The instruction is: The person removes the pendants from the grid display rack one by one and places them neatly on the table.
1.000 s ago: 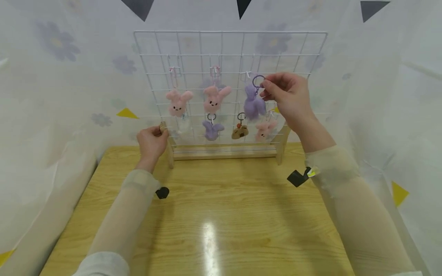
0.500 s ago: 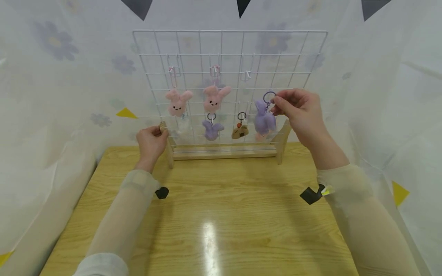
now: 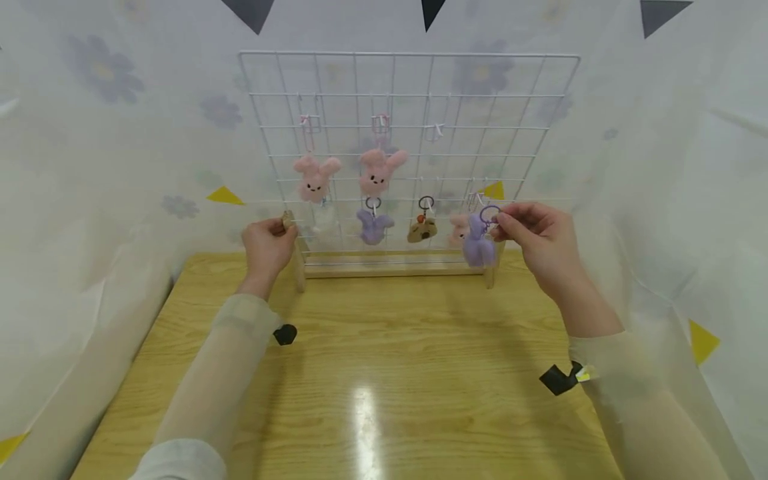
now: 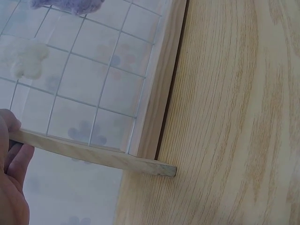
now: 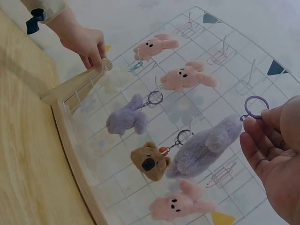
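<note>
Purple plush (image 3: 479,248) held, one upper hook (image 3: 439,129) bare

The right hand (image 3: 543,250) pinches the plush's ring (image 5: 256,96), before the lower right of the rack (image 3: 409,53). Apparently one charm is off; six others hang. The left hand (image 3: 268,250) pinches a wooden post (image 4: 93,153). The right-wrist view shows both eyes of the low pink plush (image 5: 176,207), which the purple one partly covers in the head view; the left-wrist view lacks the right hand.

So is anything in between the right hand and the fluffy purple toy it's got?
No, nothing visible. The right hand pinches the purple ring directly, and the purple toy hangs from it. The bottom-row pink toy is behind the purple one in the head view, not between.
</note>
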Tool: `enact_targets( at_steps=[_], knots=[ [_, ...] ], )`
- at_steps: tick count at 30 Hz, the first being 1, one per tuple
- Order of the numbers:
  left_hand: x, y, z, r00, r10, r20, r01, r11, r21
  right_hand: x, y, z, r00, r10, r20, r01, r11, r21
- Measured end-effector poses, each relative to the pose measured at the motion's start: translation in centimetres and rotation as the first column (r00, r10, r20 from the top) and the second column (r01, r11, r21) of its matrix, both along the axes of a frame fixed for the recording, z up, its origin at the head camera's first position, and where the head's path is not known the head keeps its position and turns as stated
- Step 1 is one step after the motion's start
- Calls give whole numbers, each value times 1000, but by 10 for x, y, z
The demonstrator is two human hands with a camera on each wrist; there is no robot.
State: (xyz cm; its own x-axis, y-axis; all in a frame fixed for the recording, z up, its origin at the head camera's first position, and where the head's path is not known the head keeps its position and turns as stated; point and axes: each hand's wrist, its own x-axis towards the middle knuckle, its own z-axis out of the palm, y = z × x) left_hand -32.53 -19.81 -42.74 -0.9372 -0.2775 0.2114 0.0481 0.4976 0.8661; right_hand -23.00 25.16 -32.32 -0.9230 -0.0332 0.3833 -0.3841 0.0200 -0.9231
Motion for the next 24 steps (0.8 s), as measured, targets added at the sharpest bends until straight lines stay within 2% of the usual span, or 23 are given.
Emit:
enact_targets(
  at_steps=[5,11,24],
  knots=[
    [0,1,1,1000,0,-11,-1,1000,-26,9,8,-19,1000,-8,24,8,1000,5],
    [-2,1,-1,999,6,-35,-7,999,-38,14,16,-40,999,-7,47,8,1000,-26],
    [-2,0,-2,999,1,-50,-2,999,-32,8,29,-92,991,-51,121,62,994,-91]
  ],
)
